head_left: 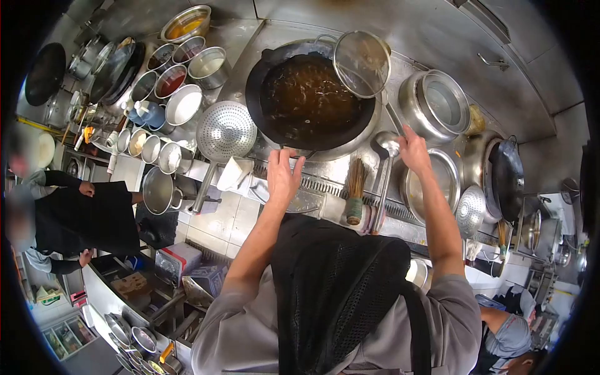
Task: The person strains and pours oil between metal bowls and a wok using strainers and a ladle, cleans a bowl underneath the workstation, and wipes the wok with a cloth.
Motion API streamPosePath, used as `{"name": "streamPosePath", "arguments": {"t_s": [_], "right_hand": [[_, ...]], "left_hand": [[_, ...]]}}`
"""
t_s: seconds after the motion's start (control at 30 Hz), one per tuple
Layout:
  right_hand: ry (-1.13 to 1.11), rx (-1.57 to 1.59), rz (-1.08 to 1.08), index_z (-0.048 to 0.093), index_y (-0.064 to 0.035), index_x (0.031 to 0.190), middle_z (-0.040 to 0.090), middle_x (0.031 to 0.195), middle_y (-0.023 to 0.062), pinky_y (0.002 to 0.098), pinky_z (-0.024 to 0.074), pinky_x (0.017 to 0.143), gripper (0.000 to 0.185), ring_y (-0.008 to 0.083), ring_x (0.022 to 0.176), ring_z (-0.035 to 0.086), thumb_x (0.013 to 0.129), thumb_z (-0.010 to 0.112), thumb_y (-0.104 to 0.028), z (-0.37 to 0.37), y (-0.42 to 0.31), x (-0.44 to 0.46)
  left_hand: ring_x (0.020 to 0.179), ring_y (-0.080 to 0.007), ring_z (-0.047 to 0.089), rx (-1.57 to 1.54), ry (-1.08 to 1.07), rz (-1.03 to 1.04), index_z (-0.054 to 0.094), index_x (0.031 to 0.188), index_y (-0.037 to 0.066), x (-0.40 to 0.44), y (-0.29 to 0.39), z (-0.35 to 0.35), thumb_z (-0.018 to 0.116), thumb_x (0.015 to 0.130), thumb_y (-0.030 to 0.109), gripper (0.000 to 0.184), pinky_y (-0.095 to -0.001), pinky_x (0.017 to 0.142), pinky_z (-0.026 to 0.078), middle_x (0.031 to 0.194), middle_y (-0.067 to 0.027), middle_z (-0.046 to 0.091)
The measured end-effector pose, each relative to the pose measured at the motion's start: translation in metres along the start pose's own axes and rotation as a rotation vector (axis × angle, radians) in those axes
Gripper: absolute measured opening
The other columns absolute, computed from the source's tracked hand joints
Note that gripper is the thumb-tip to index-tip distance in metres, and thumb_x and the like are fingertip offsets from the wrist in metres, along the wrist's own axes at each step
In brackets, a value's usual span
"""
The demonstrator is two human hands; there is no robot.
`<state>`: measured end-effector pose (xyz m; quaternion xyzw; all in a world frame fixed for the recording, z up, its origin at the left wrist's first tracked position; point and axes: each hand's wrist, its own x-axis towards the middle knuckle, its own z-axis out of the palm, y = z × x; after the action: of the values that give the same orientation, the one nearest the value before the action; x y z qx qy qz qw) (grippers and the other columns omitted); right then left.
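A large black wok (255, 103) of bubbling brown liquid sits on the stove. My right hand (413, 150) is closed round the handle of a round mesh strainer (362, 64), whose head is over the wok's right rim. My left hand (284, 174) is at the wok's near edge, fingers bent beside its small handle; whether it grips anything is hard to make out. A perforated ladle (226, 132) lies left of the wok, with a white cloth (235, 173) by its handle. A bamboo brush (355, 190) and a metal ladle (389, 144) lie between my hands.
Seasoning bowls, one holding white powder (183, 105), stand at left beside a metal pot (159, 189). On the right are a large steel pot (411, 103), a steel basin (431, 186) and another wok (506, 175). One person (81, 215) stands at left, another (509, 334) at lower right.
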<state>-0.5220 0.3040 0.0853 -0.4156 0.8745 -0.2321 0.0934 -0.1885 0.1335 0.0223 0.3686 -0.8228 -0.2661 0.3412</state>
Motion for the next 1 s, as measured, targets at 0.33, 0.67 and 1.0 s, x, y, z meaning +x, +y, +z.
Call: {"name": "streamPosePath", "arguments": {"t_s": [0.33, 0.67, 1.0], "right_hand": [[-0.437, 0.085, 0.128, 0.063, -0.0009, 0.118, 0.066, 0.077, 0.0121, 0.0393, 0.0524, 0.058, 0.030, 0.0236, 0.062, 0.065, 0.090, 0.057, -0.010, -0.018, -0.010, -0.015], [-0.656, 0.721, 0.235, 0.061, -0.0042, 0.119, 0.051, 0.065, -0.0012, 0.0261, 0.0342, 0.039, 0.026, 0.0076, 0.044, 0.044, 0.095, 0.056, -0.013, 0.042, -0.034, -0.057], [-0.733, 1.058, 0.302, 0.055, -0.0073, 0.130, 0.050, 0.070, -0.0026, 0.0239, 0.0326, 0.039, 0.032, 0.0053, 0.047, 0.040, 0.099, 0.056, -0.013, 0.083, -0.060, -0.057]], "left_hand": [[0.084, -0.0261, 0.056, -0.074, 0.066, -0.029, 0.061, 0.098, 0.004, -0.011, -0.012, -0.020, 0.076, 0.085, 0.012, 0.021, -0.0382, 0.077, 0.048, 0.097, -0.0120, 0.055], [0.096, -0.0346, 0.055, -0.013, 0.104, -0.001, 0.065, 0.100, 0.005, -0.018, 0.000, -0.028, 0.077, 0.081, 0.010, 0.023, -0.0441, 0.084, 0.046, 0.102, -0.0153, 0.056], [0.092, -0.0323, 0.053, 0.181, 0.134, 0.096, 0.067, 0.092, 0.009, 0.000, 0.004, 0.008, 0.078, 0.080, 0.017, 0.018, -0.0435, 0.080, 0.046, 0.099, -0.0106, 0.057]]}}
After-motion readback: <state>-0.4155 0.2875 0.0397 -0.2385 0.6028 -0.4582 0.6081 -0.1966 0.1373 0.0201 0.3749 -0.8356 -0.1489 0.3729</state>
